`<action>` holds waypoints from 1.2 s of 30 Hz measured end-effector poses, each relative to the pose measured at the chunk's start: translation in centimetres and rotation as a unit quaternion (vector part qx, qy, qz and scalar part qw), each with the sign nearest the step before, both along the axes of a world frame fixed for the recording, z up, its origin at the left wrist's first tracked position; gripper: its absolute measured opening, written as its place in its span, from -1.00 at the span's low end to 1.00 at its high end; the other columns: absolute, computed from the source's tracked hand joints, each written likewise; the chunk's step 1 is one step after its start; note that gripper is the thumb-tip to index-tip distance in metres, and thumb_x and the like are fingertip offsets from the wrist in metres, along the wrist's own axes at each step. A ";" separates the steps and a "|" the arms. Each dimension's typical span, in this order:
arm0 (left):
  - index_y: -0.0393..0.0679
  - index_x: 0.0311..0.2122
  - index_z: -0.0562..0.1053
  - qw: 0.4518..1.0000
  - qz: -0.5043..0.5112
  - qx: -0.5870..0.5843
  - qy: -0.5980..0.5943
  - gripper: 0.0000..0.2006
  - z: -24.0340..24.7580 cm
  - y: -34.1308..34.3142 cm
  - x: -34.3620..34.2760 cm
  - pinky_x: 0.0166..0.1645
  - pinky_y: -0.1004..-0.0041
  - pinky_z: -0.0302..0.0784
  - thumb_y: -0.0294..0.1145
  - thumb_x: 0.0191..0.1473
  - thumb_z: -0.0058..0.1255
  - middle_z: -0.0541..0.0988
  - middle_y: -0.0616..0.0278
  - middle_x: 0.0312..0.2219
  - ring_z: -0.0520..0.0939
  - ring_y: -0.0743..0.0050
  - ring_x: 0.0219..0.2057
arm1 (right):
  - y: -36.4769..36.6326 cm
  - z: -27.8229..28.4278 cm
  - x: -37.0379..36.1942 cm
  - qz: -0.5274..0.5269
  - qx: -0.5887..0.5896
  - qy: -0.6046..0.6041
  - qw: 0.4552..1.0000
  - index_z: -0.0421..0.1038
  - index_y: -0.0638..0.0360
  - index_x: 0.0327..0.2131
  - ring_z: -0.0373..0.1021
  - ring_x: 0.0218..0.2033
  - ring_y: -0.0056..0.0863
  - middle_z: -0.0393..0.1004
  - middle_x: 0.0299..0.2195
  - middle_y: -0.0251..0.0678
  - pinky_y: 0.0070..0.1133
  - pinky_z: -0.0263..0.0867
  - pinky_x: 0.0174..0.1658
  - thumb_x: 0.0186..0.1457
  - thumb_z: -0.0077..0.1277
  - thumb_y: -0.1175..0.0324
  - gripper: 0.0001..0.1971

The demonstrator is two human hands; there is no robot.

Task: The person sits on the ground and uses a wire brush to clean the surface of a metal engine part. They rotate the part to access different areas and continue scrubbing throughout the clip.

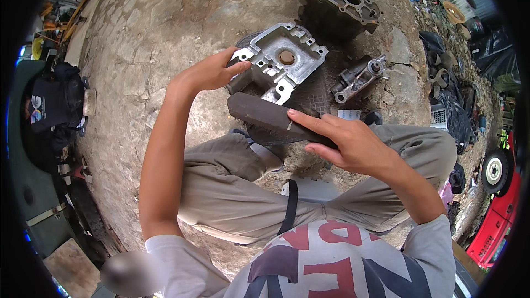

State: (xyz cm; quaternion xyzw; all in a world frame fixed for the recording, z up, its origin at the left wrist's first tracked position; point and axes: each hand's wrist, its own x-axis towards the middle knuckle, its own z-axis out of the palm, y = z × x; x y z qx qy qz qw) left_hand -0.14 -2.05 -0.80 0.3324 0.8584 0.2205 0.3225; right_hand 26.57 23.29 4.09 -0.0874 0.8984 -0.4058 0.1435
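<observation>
A silvery cast-metal housing (309,60) with an open, rimmed face and a round brown centre rests tilted in front of me. My left hand (210,72) grips its near left corner, thumb on the rim and the other fingers partly hidden. In my right hand (350,140) is a long dark abrasive block (259,111), held at its right end with the index finger stretched along the top. The block's far end lies close to the housing's lower edge; whether they touch I cannot tell.
Beyond the housing stands a large dark gearbox casing (342,0) with a holed top. A smaller metal part with a lever arm (359,80) lies to the right. Black plastic and straps (441,77) litter the right side, near a red vehicle (497,209). A dark bundle (58,99) sits left.
</observation>
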 end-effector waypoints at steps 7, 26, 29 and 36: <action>-0.19 0.33 0.37 0.999 0.009 -0.035 -0.015 -0.32 1.0 0.5 0.1 0.13 0.16 0.54 0.19 0.39 0.00 0.64 -0.14 0.07 0.65 0.00 0.08 | 5.3 -4.7 -1.9 -0.206 0.095 0.080 0.971 0.17 -0.29 0.48 0.59 -0.26 -0.02 0.63 -0.19 -0.01 -0.26 0.47 -0.16 0.33 0.18 0.19 -0.30; -0.20 0.33 0.34 0.997 -0.013 -0.069 0.023 -0.41 1.1 0.5 0.3 0.14 0.17 0.54 0.00 0.40 0.06 0.61 -0.17 0.10 0.65 0.00 0.08 | 6.6 -5.8 -3.9 -0.270 0.096 0.074 0.955 0.18 -0.24 0.47 0.60 -0.24 0.06 0.64 -0.14 0.06 -0.23 0.46 -0.16 0.35 0.17 0.23 -0.32; -0.20 0.34 0.34 0.997 -0.016 -0.069 0.021 -0.40 0.3 0.6 -0.1 0.15 0.15 0.54 0.00 0.39 0.07 0.61 -0.17 0.11 0.65 0.00 0.09 | 4.2 -4.0 -2.6 -0.235 0.004 0.006 0.972 0.17 -0.23 0.47 0.59 -0.17 0.07 0.62 -0.03 0.08 -0.24 0.47 -0.13 0.34 0.18 0.26 -0.31; -0.27 0.34 0.33 0.998 -0.023 -0.041 0.037 -0.27 -0.2 0.0 -0.2 0.19 0.09 0.54 0.14 0.32 0.11 0.60 -0.30 0.12 0.63 -0.21 0.15 | 0.2 -3.1 -0.5 -0.012 -0.005 0.117 0.993 0.15 -0.29 0.49 0.50 -0.34 -0.06 0.52 -0.29 -0.13 -0.24 0.46 -0.23 0.29 0.24 0.23 -0.23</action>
